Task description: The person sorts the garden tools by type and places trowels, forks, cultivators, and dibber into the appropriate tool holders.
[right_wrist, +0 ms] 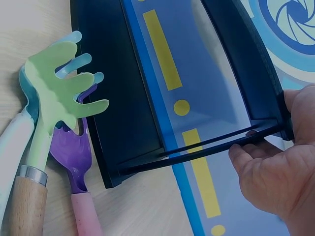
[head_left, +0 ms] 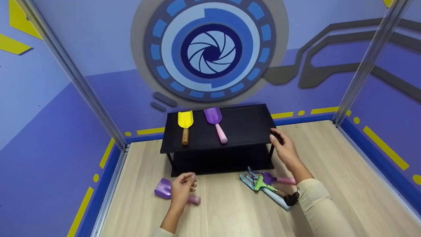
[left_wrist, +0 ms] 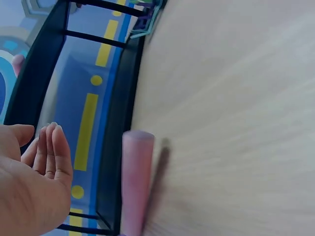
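A black two-tier shelf (head_left: pixel 246 121) stands by the back wall. My right hand (head_left: pixel 287 152) grips its right upper corner, thumb above and fingers beneath the edge, as the right wrist view shows. On the top tier lie a yellow hand shovel (head_left: pixel 185 119) with a wooden handle and a purple hand shovel (head_left: pixel 213 115) with a pink handle. My left hand (head_left: pixel 181 191) hovers over another purple shovel (head_left: pixel 163 189), partly hiding it. The left wrist view shows its fingers loosely bent and apart from that shovel's pink handle (left_wrist: pixel 137 182).
In front of the shelf's right end lie a green hand rake (right_wrist: pixel 54 83) with a wooden handle, a light blue rake (head_left: pixel 275 198) and a purple fork (right_wrist: pixel 74 152) with a pink handle, overlapping. Patterned walls with metal corner posts (head_left: pixel 365 62) enclose the wooden table (head_left: pixel 223 210).
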Action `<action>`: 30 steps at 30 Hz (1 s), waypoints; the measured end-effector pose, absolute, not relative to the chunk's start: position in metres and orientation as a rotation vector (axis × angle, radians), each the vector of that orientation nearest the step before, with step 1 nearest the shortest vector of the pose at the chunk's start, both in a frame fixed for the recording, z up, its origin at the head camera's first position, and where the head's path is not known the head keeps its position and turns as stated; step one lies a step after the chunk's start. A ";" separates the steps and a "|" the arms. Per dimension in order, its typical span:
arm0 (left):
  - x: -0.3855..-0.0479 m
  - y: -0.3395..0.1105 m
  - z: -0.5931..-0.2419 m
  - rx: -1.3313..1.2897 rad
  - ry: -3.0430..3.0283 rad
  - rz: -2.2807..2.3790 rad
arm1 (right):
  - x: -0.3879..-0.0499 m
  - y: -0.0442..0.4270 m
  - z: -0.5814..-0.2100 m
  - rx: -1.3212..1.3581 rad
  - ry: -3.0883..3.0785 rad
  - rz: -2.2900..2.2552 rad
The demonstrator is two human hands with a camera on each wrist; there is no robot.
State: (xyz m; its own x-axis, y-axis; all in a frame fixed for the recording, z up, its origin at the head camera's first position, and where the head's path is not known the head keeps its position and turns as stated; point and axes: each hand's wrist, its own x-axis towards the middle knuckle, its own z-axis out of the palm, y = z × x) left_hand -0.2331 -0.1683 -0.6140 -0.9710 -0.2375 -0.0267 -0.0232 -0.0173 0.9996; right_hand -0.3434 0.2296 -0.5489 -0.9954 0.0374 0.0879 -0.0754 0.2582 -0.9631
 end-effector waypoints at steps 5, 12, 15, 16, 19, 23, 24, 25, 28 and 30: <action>-0.222 -0.181 -0.624 0.364 -2.097 -2.085 | -0.343 0.228 -0.550 0.025 -2.439 1.851; -0.212 -0.196 -0.629 0.575 -2.164 -1.976 | -0.341 0.229 -0.547 0.028 -2.431 1.869; -0.209 -0.202 -0.631 0.649 -2.206 -1.931 | -0.341 0.229 -0.546 0.035 -2.428 1.872; -0.208 -0.204 -0.632 0.669 -2.216 -1.927 | -0.341 0.229 -0.546 0.033 -2.425 1.873; -0.205 -0.208 -0.634 0.707 -2.232 -1.939 | -0.342 0.229 -0.546 0.023 -2.417 1.870; -0.201 -0.212 -0.635 0.771 -2.268 -1.983 | -0.343 0.228 -0.547 0.014 -2.410 1.868; -0.200 -0.213 -0.635 0.791 -2.272 -2.011 | -0.344 0.228 -0.548 0.012 -2.411 1.867; -0.200 -0.213 -0.635 0.808 -2.274 -2.038 | -0.344 0.228 -0.548 0.010 -2.411 1.866; -0.199 -0.214 -0.636 0.860 -2.282 -2.107 | -0.344 0.229 -0.549 0.003 -2.413 1.861; -0.200 -0.215 -0.638 0.888 -2.295 -2.117 | -0.344 0.229 -0.550 0.002 -2.410 1.862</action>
State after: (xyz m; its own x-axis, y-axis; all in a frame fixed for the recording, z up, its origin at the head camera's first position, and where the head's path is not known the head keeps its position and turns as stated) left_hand -0.2004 -0.2147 -0.6378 -0.8452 -0.3176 -0.4298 -0.4539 0.0021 0.8911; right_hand -0.3445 0.2289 -0.5500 -0.9954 0.0578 0.0765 -0.0594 0.2539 -0.9654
